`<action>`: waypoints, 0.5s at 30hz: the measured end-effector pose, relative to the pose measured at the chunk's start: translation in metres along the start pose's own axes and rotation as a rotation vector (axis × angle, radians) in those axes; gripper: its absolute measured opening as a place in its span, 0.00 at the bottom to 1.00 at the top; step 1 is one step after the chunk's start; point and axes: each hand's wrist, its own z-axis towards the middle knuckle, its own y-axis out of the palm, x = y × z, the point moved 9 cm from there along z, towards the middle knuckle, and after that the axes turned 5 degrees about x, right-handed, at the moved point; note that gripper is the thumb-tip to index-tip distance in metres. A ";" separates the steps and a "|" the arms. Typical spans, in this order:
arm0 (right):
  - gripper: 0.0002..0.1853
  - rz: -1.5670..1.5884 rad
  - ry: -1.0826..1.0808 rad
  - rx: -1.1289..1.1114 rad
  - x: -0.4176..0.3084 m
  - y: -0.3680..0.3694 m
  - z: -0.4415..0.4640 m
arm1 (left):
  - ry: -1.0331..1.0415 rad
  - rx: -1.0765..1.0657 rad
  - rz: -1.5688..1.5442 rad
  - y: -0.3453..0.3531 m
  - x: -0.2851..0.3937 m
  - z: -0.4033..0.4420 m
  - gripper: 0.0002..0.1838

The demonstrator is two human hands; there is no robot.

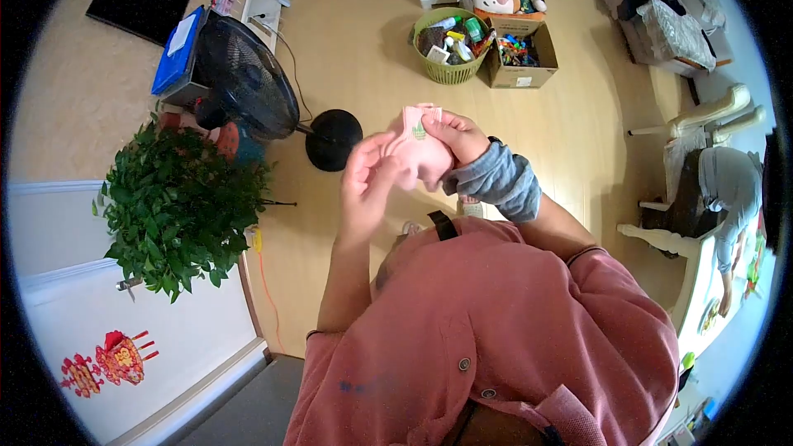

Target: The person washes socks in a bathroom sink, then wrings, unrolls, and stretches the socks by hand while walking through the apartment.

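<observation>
A pink sock (428,157) with a small green print near its cuff is held up in front of my chest; it may be a pair, the folds do not let me tell. My right hand (464,139) grips it at the upper right, with the thumb pressed on the cuff. On the other side, my left hand (365,182) holds the left edge of the sock between thumb and fingers. Grey cloth (500,182) is bunched around my right wrist and forearm.
A black standing fan (248,74) and a leafy plant (178,206) are at the left. Ahead stand a green basket (452,74) and a cardboard box (522,77), both full of small items. At the right, a person in grey (731,186) reaches over a table near white chairs (702,116).
</observation>
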 end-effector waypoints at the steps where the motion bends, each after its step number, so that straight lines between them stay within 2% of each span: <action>1: 0.16 -0.005 -0.015 -0.017 0.001 0.002 0.001 | 0.045 -0.059 0.042 -0.002 -0.003 0.000 0.09; 2: 0.17 -0.010 -0.030 -0.035 0.002 0.004 0.003 | 0.091 -0.117 0.086 -0.001 -0.004 -0.001 0.08; 3: 0.17 -0.027 -0.050 -0.046 0.004 0.003 0.007 | 0.090 -0.105 0.294 0.000 0.001 0.000 0.10; 6: 0.17 -0.105 -0.079 -0.074 0.003 -0.003 0.012 | 0.180 0.049 0.613 -0.014 -0.001 0.002 0.14; 7: 0.17 -0.030 -0.039 -0.084 0.004 0.001 0.009 | 0.162 0.028 0.565 -0.018 -0.006 0.005 0.16; 10: 0.16 0.102 0.019 0.053 0.004 0.007 0.005 | 0.309 0.093 0.668 -0.021 0.011 0.004 0.13; 12: 0.15 0.205 0.008 0.096 0.005 0.011 0.011 | 0.610 0.311 1.247 -0.007 0.049 -0.004 0.14; 15: 0.13 0.205 -0.020 0.128 0.022 -0.016 0.034 | 0.392 0.069 0.756 0.025 0.023 -0.002 0.11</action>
